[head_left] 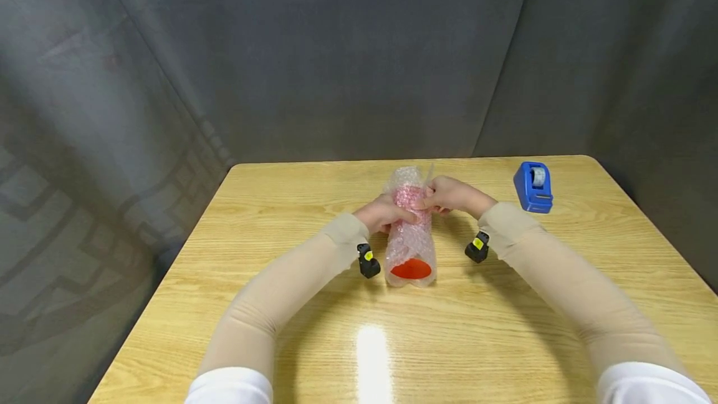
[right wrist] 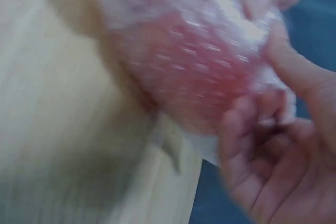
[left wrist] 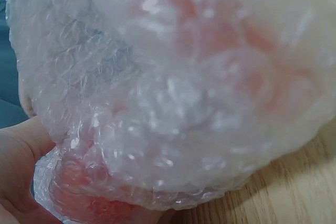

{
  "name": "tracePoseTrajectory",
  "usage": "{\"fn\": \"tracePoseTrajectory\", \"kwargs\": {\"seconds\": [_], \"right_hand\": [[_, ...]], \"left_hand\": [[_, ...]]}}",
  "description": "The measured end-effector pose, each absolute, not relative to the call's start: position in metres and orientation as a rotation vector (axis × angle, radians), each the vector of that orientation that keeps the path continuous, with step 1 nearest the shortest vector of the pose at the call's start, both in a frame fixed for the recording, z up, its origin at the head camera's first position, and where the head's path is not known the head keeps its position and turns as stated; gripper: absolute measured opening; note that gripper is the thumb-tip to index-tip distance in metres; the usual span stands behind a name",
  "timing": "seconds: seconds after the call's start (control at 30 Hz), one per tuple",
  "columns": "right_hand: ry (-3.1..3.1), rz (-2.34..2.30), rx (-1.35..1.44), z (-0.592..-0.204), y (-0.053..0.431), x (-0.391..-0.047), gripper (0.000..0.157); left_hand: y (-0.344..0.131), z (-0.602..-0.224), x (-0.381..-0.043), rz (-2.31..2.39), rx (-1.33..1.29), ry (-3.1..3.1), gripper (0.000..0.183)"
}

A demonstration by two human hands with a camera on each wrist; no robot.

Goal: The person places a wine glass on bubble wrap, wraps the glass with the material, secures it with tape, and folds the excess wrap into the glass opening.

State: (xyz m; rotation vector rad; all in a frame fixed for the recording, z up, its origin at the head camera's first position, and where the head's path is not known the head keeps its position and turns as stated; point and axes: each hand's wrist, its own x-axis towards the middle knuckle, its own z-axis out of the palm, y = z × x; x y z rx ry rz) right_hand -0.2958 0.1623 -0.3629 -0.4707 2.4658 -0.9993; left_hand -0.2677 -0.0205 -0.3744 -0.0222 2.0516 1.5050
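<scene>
A red object with a round end (head_left: 412, 269) lies on the table inside clear bubble wrap (head_left: 407, 240). Its red end faces me, while the rest shows pink through the bubbles. My left hand (head_left: 388, 212) holds the roll from the left, thumb across the top. From the right, my right hand (head_left: 452, 194) pinches the wrap near the far end, its fingers curled in the right wrist view. Loose bubble wrap (left wrist: 173, 108) fills most of the left wrist view, and the kind of red object under it cannot be made out.
A blue tape dispenser (head_left: 533, 189) with a roll of clear tape stands at the back right of the wooden table (head_left: 291, 204). Dark grey curtains (head_left: 336, 61) hang behind the table and at both sides.
</scene>
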Motion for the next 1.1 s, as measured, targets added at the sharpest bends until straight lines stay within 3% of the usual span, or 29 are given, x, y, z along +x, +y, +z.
{"fn": "tracePoseTrajectory", "kwargs": {"seconds": [0.13, 0.3, 0.53, 0.8, 1.1], "right_hand": [[2.547, -1.071, -0.701, -0.370, 0.163, -0.293, 0.022], [2.421, -1.225, -0.759, -0.376, 0.171, -0.291, 0.013], [2.482, -1.203, -0.820, -0.379, 0.170, -0.294, 0.017], [2.326, -1.396, -0.740, -0.385, 0.171, -0.297, 0.009], [2.265, -1.429, -0.686, -0.388, 0.172, -0.299, 0.017]], "left_hand": [[-0.021, -0.373, -0.269, 1.512, -0.026, 2.044, 0.075], [-0.020, -0.374, -0.269, 1.501, -0.026, 2.056, 0.080], [-0.022, -0.375, -0.273, 1.473, -0.055, 2.090, 0.076], [-0.022, -0.374, -0.272, 1.463, -0.050, 2.115, 0.083], [-0.023, -0.371, -0.271, 1.427, -0.054, 2.134, 0.082]]}}
